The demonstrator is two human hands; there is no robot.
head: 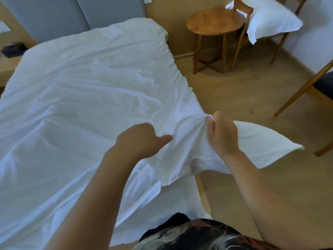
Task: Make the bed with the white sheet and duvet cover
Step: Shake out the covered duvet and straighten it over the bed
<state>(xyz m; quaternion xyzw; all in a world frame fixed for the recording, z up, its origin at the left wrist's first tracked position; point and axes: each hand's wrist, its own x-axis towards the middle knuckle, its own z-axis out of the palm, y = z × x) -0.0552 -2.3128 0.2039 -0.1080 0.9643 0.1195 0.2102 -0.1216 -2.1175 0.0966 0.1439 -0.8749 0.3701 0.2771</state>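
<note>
duvet cover (pixel 86 83): spread over the bed (pixel 201 186), long axis running away up-left toward the headboard (pixel 45 15)
right hand (pixel 222 134): fist bunched round its near right corner, lifted
left hand (pixel 140 139): just beside it, fingers curled into the same cloth, thumb out
edges: loose flap hangs right — white sheet (pixel 162 204) shows underneath
room: open floor (pixel 234 98) on the right — round table (pixel 214 20) well apart
</note>
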